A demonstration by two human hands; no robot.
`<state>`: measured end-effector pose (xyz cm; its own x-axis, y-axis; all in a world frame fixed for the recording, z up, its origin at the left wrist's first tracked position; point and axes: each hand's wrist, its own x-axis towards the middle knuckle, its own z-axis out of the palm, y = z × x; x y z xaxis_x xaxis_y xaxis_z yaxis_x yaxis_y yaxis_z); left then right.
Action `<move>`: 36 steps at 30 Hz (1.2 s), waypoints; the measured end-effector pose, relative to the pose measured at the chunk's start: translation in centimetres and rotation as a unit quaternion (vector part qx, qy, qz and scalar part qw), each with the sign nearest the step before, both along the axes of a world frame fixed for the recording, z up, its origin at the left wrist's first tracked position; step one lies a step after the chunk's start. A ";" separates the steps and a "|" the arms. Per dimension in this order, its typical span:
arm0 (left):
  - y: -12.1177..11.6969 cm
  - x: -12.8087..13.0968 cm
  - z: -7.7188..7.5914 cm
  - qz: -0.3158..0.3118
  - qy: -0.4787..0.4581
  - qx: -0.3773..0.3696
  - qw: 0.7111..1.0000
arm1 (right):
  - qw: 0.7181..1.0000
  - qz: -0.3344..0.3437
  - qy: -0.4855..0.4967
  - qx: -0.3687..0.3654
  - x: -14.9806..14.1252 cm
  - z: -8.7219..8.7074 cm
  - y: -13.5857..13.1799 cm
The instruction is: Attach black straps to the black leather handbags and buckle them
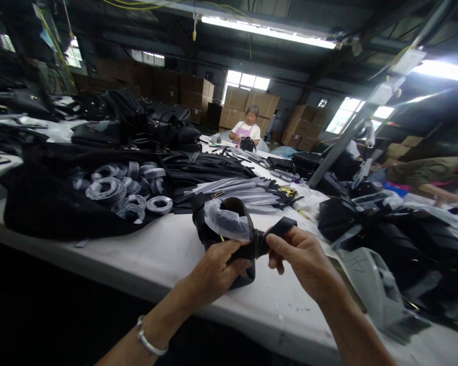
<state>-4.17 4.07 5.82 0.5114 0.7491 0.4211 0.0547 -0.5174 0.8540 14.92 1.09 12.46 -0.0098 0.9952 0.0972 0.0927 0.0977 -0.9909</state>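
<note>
White table (175, 244), black bag (248, 275) beneath left fingers (229, 249), strap (284, 226) between right fingers (279, 246)

My feed: bag (203, 229) black, leather-like, smooth, low sheen | strap end (284, 226) matt black | buckle (257, 245) brass-toned metal, glinting | wrap (226, 221) thin, cloudy, crinkled; plastic or paper, I can't tell | coils (105, 189) glossy film | bracelet (147, 341) polished silvery metal | tabletop (168, 241) smooth white | cartons (204, 91) matt brown cardboard
</note>
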 end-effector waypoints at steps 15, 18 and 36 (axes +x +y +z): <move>-0.1 -1.0 1.6 -0.033 -0.036 -0.023 0.999 | 0.928 -0.079 -0.270 0.244 0.6 -10.0 -3.3; -0.5 -0.8 1.9 -0.082 -0.035 -0.078 0.993 | 0.983 -0.124 -0.116 0.067 2.7 -8.2 -1.7; -1.8 1.2 -1.5 0.250 0.023 0.330 0.910 | 0.970 0.096 0.214 -0.068 -2.3 -0.9 2.2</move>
